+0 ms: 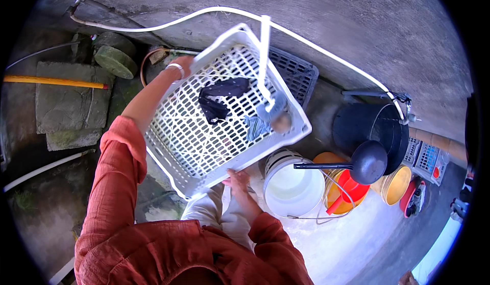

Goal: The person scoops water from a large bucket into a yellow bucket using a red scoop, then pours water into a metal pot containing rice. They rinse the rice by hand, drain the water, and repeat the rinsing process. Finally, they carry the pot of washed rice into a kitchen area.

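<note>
White plastic crate (263,154) held in front of the body, near the white bucket (293,188). Left hand (181,67) closed on the far-left rim; right hand (237,179) clasped on the near wall. Dark cloth (232,87) and striped cloth (255,128) are carried inside. Crate judged light and stiff, possibly slippery if wet; cloths judged soft. Firm hold best taken at opposite rims.

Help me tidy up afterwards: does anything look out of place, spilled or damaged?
Mildly odd: the ladle lies crosswise; in this view its bowl overlaps the dark bucket and its handle the white bucket, so it looks unstowed. The crate, held by the left hand and right hand, shows no clear damage; no spill stands out.
</note>
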Tool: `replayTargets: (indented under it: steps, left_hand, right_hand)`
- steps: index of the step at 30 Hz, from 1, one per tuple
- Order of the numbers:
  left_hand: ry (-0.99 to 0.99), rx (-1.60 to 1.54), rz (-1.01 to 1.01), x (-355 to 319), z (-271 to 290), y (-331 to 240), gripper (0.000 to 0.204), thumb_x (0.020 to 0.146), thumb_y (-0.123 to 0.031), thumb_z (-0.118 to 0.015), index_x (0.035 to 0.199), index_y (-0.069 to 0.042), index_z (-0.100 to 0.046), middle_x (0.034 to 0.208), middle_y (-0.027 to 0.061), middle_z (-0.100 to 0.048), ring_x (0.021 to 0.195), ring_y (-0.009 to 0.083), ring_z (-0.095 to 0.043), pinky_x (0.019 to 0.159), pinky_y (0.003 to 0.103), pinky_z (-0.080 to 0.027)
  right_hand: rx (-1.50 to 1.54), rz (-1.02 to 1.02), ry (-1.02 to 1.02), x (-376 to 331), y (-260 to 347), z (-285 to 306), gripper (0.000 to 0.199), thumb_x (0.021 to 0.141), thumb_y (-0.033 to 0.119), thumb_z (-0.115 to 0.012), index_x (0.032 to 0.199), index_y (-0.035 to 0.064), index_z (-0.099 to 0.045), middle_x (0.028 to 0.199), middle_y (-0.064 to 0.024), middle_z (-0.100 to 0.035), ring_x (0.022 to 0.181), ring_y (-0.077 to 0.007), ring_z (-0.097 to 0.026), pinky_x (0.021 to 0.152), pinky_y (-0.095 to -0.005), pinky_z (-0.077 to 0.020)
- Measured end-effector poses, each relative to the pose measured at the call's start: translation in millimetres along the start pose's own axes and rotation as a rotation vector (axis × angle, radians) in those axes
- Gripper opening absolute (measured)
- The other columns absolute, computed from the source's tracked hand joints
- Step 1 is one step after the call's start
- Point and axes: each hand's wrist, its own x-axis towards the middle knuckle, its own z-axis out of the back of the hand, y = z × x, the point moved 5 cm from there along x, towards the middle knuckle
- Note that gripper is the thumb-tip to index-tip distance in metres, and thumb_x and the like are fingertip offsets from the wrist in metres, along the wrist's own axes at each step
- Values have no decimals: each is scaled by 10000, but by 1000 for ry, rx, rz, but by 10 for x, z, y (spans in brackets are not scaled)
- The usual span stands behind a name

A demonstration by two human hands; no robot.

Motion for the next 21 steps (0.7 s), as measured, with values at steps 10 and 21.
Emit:
replayTargets:
  steps: [10, 21]
  left_hand:
    - [95, 235, -508, 500, 170, -2342, 379, 703, -65, -557, 1075, -125, -510, 1027, 98, -575, 973, 264, -542, 816, 383, -431]
    - [-81, 221, -721, 1330, 67, -3046, 282, 695, -42, -546, 970, -101, -544, 930, 141, -592, 885, 297, -572, 761, 379, -463]
  right_hand:
    - [691, -142, 140, -221, -278, -667, 294, 785, 7, -485, 1047, -74, -380, 1039, -199, -467, 888, -373, -538, 768, -500, -499]
    - [937, 8, 75, 188, 563, -1128, 343, 795, 2, -452, 1116, -14, -334, 1020, -174, -479, 869, -348, -557, 751, -465, -514]
